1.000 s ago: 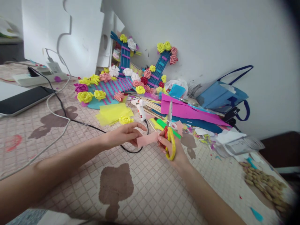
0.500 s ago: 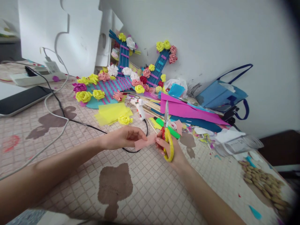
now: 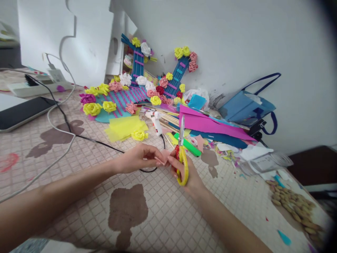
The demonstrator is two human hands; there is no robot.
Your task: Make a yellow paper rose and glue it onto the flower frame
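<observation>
My left hand [image 3: 140, 159] pinches one end of a small pink paper strip [image 3: 165, 155], which is bent between both hands. The fingertips of my right hand [image 3: 185, 170] hold the strip's other end. Scissors [image 3: 183, 165] with yellow and red handles hang on my right hand, their blades pointing up and away. Just beyond my hands lies a white glue gun [image 3: 157, 124] with a black cord. Left of it are yellow paper sheets [image 3: 122, 126] and a yellow paper flower [image 3: 139, 135]. A green marker [image 3: 190, 146] lies beyond the scissors.
Flower-covered blue craft pieces [image 3: 126, 100] stand at the back. Magenta sheets [image 3: 210, 123], wooden sticks [image 3: 168, 117] and a blue bag [image 3: 244, 107] lie along the wall. Cables cross the left side by a black tablet-like device [image 3: 26, 113]. Almonds [image 3: 292, 207] lie at the right edge.
The pink paper, stretched fairly flat before, is now folded between my fingers. My right hand and the scissors have shifted left, closer to my left hand.
</observation>
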